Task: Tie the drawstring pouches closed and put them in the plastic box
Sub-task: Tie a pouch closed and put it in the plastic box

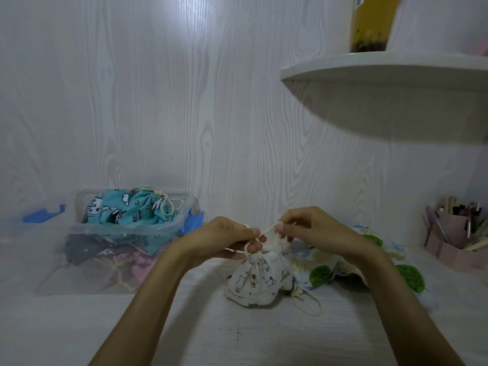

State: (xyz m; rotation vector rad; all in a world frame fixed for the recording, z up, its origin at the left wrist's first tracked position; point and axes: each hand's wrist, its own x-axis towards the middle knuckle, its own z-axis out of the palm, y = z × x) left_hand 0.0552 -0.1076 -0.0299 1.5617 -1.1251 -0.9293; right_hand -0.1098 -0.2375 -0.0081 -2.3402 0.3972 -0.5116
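Observation:
A white pouch with small animal prints (260, 282) stands on the table in front of me, its neck gathered. My left hand (227, 240) and my right hand (309, 228) meet just above it, each pinching the cream drawstring (265, 232) at the pouch's neck. To the left stands the clear plastic box (79, 233), holding a teal unicorn-print pouch (137, 210) on top of dark, grey and pink ones. A pouch with green leaf prints (367, 262) lies flat to the right, partly behind my right wrist.
A pink pen holder (456, 233) full of pens stands at the far right. A white curved shelf (383, 72) juts out above right with a yellow drink cup (372, 25) on it. A blue clip (43, 213) lies left of the box. A wood-grain wall rises behind.

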